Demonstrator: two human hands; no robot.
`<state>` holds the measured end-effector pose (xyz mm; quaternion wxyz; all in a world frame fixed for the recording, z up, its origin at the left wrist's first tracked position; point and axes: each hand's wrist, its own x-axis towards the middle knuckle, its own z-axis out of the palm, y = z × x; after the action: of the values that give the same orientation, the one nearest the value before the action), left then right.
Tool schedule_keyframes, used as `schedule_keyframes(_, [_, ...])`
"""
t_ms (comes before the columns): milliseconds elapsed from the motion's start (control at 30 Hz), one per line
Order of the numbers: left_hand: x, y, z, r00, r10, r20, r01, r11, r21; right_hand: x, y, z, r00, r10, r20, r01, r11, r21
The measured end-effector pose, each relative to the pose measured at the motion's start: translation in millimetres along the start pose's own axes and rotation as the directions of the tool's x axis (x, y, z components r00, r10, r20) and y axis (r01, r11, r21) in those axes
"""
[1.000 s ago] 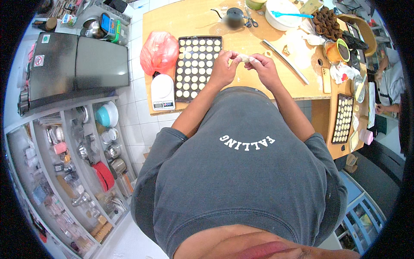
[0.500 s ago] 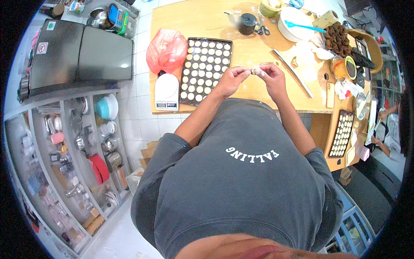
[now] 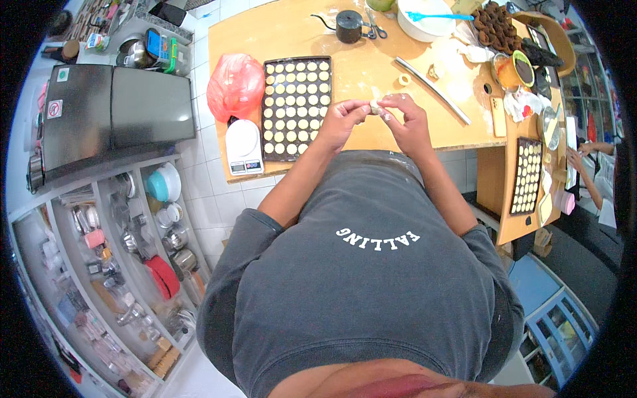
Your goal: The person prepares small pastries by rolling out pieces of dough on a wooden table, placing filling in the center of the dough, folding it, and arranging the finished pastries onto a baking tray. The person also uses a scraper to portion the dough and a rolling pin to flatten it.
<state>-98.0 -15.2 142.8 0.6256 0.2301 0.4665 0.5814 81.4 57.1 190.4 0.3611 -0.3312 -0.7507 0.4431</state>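
A small pale lump of dough is between the fingertips of both hands, just above the table's near edge. My left hand pinches it from the left with thumb and forefinger. From the right, my right hand has its thumb and fingers closed on the same lump, and its fingertips look floury. Left of them lies a dark baking tray set with rows of small round dough pieces. A pale ring-shaped piece and a metal tube rest beyond my right hand.
Beside the tray are a white kitchen scale and a red plastic bag. Farther back stand a black kettle, scissors and a white bowl. Another filled tray and a phone lie right. A co-worker's hands show far right.
The view has shifted, so the table's things sit differently in the picture. My fingers have turned slightly around the dough, and the right hand's fingers look more spread over it.
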Motion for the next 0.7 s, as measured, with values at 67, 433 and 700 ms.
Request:
schedule_keyframes(67, [-4.3,-6.3,-1.8,0.998,0.006,0.067,-0.001,0.997,-0.077,-6.9,-8.9,-5.6,1.0,0.023,-0.005,-0.023,1.0,-0.02])
schedule_keyframes(433, [6.1,-13.5,65.2,0.999,-0.021,0.044,0.015,0.99,0.142,-35.3,6.1,-32.0,0.974,0.159,-0.159,-0.158,0.987,0.017])
schedule_keyframes(700, [26.2,-26.1,103.3,1.0,0.012,-0.011,-0.01,0.993,0.119,-33.5,24.6,-85.1,0.991,-0.02,-0.132,0.004,0.992,-0.124])
